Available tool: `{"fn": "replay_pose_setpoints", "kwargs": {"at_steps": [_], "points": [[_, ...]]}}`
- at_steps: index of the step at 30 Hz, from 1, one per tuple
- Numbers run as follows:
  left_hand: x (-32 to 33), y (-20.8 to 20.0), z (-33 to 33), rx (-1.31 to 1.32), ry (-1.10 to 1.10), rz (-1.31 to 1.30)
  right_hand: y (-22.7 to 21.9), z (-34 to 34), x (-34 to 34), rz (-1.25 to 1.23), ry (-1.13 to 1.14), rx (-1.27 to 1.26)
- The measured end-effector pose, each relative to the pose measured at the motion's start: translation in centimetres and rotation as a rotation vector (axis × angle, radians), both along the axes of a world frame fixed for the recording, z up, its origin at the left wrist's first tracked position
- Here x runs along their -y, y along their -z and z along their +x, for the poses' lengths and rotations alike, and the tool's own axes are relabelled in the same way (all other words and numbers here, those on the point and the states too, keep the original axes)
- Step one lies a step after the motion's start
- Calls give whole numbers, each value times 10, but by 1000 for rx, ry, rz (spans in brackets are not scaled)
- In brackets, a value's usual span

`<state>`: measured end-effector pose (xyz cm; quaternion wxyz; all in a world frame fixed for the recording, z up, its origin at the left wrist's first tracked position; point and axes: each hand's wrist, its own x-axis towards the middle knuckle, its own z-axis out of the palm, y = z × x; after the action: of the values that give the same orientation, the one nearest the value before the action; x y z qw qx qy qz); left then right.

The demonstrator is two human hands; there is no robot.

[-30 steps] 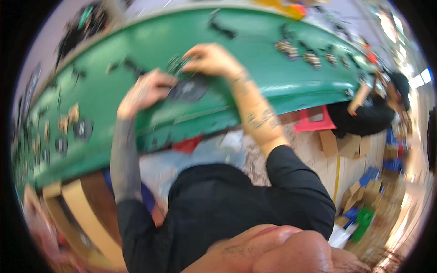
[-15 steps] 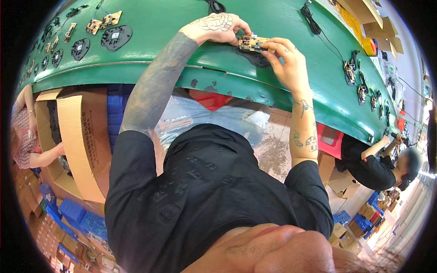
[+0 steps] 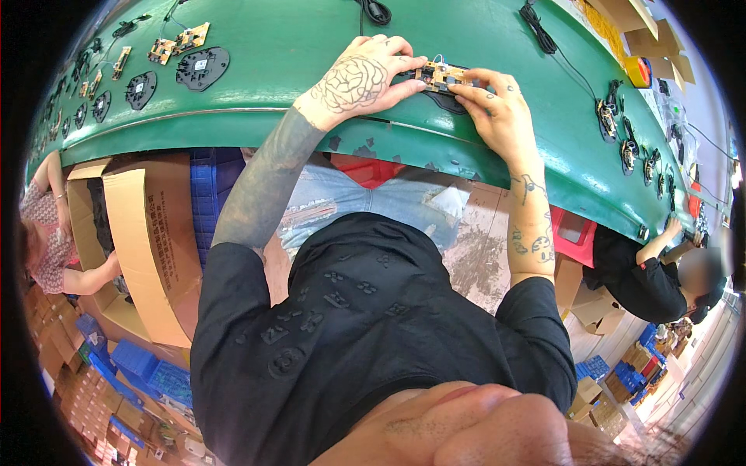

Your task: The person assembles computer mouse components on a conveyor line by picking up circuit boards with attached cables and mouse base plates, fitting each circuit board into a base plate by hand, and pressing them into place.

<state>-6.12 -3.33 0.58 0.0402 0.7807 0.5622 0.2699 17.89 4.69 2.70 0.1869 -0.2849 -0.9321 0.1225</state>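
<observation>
My left hand is at the left end of a tan circuit board with small parts on it, pinching it between thumb and fingers. From the other side, the fingers of my right hand grip the board's right end, the thumb at its near edge. Under the board lies a black rounded plastic base, mostly covered by the board and my fingers. Whether the board is seated in the base, I cannot tell. Both rest over the green work surface.
At left lie several black bases and loose circuit boards. A coiled black cable is beyond my hands. Right, cabled assemblies line the surface near yellow tape. Co-workers sit at right and left, by a carton.
My left hand has turned flatter, its thumb now stretched along the near side of the board. The right hand keeps its hold. The whole view has shifted slightly.
</observation>
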Motion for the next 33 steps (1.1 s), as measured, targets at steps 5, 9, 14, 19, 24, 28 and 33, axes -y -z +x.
{"fn": "replay_pose_setpoints", "kwargs": {"at_steps": [5,9,14,19,24,28,33], "points": [[-2,4,11,-22,-30,5,8,10,-13,9,-143,-30],[0,5,15,-24,-55,6,6,14,-17,51,-185,38],[2,2,22,-20,-61,14,7,17,-14,31,-166,37],[-2,0,12,-17,-27,-42,18,18,-14,16,-166,25],[-15,-3,2,99,-2,-201,23,9,-6,-11,-128,-62],[-11,1,4,108,24,-105,27,8,-9,-20,-157,-82],[-11,-3,6,80,55,-120,24,11,-12,15,-178,-85]]}}
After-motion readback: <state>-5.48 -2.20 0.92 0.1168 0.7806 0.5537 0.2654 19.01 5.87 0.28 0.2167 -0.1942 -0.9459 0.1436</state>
